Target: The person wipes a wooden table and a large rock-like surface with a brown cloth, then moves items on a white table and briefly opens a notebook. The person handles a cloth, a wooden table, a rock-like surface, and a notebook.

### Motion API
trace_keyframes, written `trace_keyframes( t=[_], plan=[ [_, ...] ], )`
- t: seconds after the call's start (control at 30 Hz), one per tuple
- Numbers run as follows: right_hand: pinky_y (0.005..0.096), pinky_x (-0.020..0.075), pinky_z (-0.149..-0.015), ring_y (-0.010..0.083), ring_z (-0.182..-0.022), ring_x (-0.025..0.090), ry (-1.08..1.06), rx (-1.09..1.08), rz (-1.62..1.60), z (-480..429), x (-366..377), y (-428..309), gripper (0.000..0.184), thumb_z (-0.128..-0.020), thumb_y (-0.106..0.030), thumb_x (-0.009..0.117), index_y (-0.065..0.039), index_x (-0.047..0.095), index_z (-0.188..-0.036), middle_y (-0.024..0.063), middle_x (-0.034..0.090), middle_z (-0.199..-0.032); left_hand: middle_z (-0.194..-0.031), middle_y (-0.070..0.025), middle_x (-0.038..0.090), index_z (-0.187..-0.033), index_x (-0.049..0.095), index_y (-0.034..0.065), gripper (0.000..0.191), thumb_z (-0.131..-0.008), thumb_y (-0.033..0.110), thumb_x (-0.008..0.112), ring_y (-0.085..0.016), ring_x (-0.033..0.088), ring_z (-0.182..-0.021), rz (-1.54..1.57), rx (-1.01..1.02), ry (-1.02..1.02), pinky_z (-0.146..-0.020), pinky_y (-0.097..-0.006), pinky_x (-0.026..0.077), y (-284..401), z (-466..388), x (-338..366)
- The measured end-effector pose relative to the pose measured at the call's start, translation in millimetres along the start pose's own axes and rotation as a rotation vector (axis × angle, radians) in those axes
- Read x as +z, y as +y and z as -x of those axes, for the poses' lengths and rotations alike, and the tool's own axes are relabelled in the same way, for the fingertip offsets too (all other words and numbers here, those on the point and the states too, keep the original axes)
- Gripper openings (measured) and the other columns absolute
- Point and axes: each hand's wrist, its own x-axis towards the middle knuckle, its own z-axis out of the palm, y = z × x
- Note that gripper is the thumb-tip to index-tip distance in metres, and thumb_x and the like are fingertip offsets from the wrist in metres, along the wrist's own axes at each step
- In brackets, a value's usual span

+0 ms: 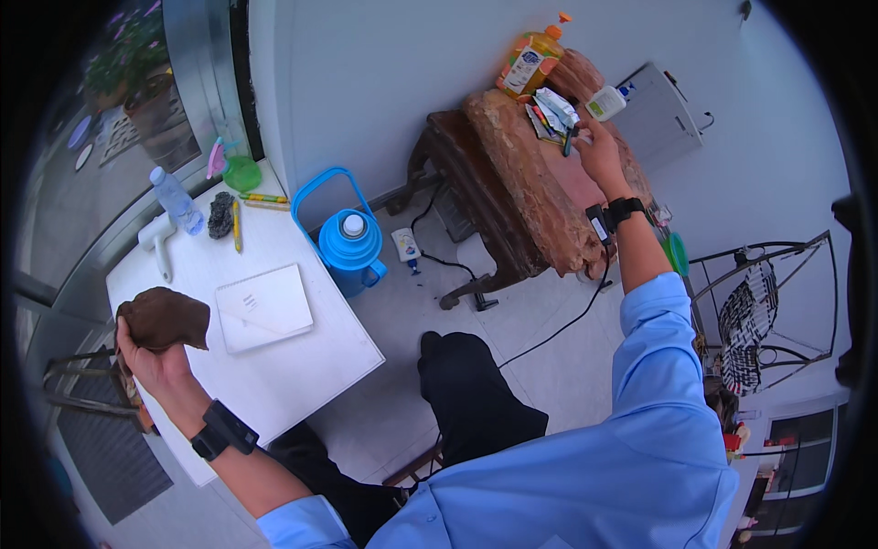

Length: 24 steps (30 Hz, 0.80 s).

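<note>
My left hand [155, 367] holds up a brown, leather-like item [164, 319] over the left edge of the white table [343, 360]. Its underside is mostly out of sight. My right hand [598, 149] reaches far out over a reddish stone slab [518, 182] on a dark wooden stand. A small, slim dark object [568, 143] is pinched at its fingertips. Just beside those fingers lie white and silver tubes [555, 106] with some colourful packets. A white pump bottle [606, 104] and an orange liquid bottle [529, 63] stand close by.
On the white table are a spiral notebook [264, 307], a plastic bottle [177, 199], a green spray bottle [241, 173], dark steel wool [221, 215] and a white handled tool [159, 241]. A blue thermos jug [350, 240] stands on the floor. A black cable [559, 328] hangs from my right wrist.
</note>
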Motion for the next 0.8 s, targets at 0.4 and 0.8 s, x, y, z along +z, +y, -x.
trace_keyframes(
  t=[0.4, 0.8],
  plan=[
    [0.0440, 0.0558, -0.084, 0.0380, -0.091, 0.069, 0.207, -0.171, 0.119, -19, 36, -7, 0.020, -0.093, -0.005, 0.066, -0.002, 0.071, -0.112, 0.0204, 0.070, -0.101, -0.120, -0.0107, 0.072, -0.117, 0.069, 0.0083, 0.024, -0.100, 0.026, 0.064, -0.029, 0.068, -0.113, 0.010, -0.021, -0.114, -0.104, -0.0498, 0.054, -7, 9, -1],
    [0.0428, 0.0535, -0.095, 0.0348, -0.112, 0.064, -0.190, -0.741, -0.466, 125, 131, -273, 0.023, -0.088, -0.008, 0.073, -0.003, 0.071, -0.110, 0.0159, 0.067, -0.120, -0.124, -0.0091, 0.068, -0.120, 0.063, 0.0087, 0.028, -0.097, 0.024, 0.066, -0.029, 0.064, -0.116, 0.003, 0.151, 0.097, -0.104, -0.0483, 0.053, -10, 43, 41]
  ],
)
